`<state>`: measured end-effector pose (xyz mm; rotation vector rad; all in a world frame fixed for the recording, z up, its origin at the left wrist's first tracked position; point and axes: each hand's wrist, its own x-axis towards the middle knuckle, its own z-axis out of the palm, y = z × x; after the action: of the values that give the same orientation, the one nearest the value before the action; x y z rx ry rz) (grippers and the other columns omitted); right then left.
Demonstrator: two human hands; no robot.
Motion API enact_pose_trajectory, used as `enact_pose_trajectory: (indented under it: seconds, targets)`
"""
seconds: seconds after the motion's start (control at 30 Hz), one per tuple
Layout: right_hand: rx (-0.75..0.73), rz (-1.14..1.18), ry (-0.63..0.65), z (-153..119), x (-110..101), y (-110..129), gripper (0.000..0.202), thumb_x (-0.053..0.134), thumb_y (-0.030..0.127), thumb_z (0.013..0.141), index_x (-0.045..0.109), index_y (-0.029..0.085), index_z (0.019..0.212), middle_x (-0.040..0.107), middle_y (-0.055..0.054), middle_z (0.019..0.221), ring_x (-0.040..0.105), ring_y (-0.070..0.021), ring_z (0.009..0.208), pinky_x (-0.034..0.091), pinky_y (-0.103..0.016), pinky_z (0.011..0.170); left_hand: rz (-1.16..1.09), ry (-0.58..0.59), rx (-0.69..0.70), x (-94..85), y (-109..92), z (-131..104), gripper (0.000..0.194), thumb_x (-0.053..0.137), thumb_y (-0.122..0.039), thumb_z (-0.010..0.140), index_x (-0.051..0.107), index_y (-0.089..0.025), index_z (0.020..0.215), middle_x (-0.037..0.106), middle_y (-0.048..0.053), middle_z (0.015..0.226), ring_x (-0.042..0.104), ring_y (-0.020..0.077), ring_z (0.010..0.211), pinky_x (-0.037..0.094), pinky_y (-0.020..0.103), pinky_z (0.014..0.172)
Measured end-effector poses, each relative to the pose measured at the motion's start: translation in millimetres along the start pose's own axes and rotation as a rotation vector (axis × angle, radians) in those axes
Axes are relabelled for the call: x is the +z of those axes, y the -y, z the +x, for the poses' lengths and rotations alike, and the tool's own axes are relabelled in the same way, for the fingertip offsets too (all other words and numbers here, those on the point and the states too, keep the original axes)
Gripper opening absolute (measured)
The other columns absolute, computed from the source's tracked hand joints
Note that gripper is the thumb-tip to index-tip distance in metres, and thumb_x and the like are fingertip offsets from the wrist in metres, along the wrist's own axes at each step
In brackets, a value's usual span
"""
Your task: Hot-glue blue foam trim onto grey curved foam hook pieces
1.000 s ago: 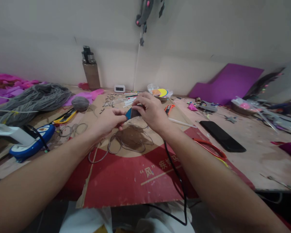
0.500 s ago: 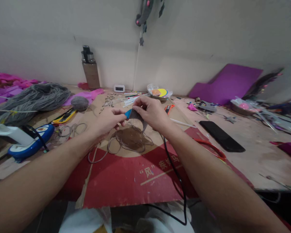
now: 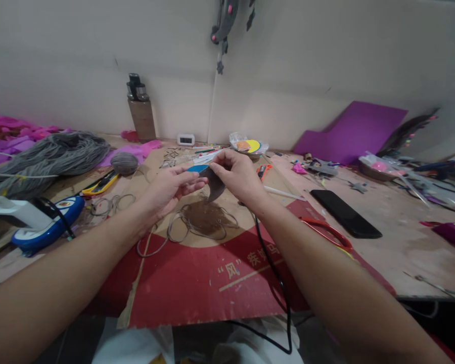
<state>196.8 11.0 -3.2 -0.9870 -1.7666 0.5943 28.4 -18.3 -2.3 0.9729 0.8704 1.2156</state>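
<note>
Right hand (image 3: 237,174) pinches a curved dark-grey piece (image 3: 216,188) by its upper edge, while the left hand (image 3: 165,189), fingers loosely spread, touches its flat blue end (image 3: 199,168). The piece tapers downward, held above a red-and-tan cardboard sheet (image 3: 197,283) on a cluttered pinkish bench (image 3: 409,242) by a pale plain wall (image 3: 296,60). Two hands, one round grey yarn ball (image 3: 124,163), one black phone (image 3: 345,213), one small white digital clock (image 3: 185,139)
</note>
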Motion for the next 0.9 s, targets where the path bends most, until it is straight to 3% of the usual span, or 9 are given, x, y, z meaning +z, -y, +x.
enact_pose_trajectory:
  seconds: [0.23, 0.4, 0.57, 0.9]
  targets:
    - [0.094, 0.084, -0.081, -2, 10, 0, 0.010, 0.060, 0.027, 0.078, 0.057, 0.020, 0.073, 0.057, 0.001, 0.067, 0.049, -0.0117, 0.063, 0.038, -0.027, 0.061, 0.005, -0.028, 0.021, -4.2, 6, 2, 0.008, 0.060, -0.004, 0.081, 0.066, -0.010, 0.080, 0.070, 0.005, 0.070, 0.067, 0.0103, 0.061, 0.056, 0.019, 0.059]
    - [0.139, 0.218, -0.110, -5, 16, 3, 0.014, 0.062, 0.031, 0.076, 0.056, 0.019, 0.071, 0.053, 0.003, 0.064, 0.043, -0.0093, 0.059, 0.033, -0.025, 0.056, -0.061, -0.007, 0.038, -3.5, 6, 2, 0.009, 0.058, -0.007, 0.083, 0.065, -0.012, 0.083, 0.071, 0.007, 0.075, 0.069, 0.0121, 0.065, 0.058, 0.021, 0.062]
    - [0.180, 0.315, -0.084, -8, 16, 9, 0.015, 0.063, 0.032, 0.075, 0.056, 0.019, 0.071, 0.050, 0.005, 0.063, 0.040, -0.0081, 0.056, 0.031, -0.025, 0.054, -0.080, -0.013, 0.055, -2.6, 5, 2, 0.008, 0.060, -0.005, 0.081, 0.066, -0.010, 0.082, 0.070, 0.006, 0.073, 0.069, 0.0115, 0.066, 0.057, 0.019, 0.065]
    - [0.211, 0.419, -0.029, -10, 17, 10, 0.016, 0.065, 0.032, 0.073, 0.056, 0.019, 0.069, 0.048, 0.005, 0.063, 0.036, -0.0074, 0.056, 0.028, -0.025, 0.053, -0.039, -0.070, 0.041, -2.5, 0, -1, 0.008, 0.061, -0.007, 0.080, 0.059, -0.013, 0.076, 0.067, 0.002, 0.064, 0.067, 0.0107, 0.057, 0.054, 0.017, 0.055]
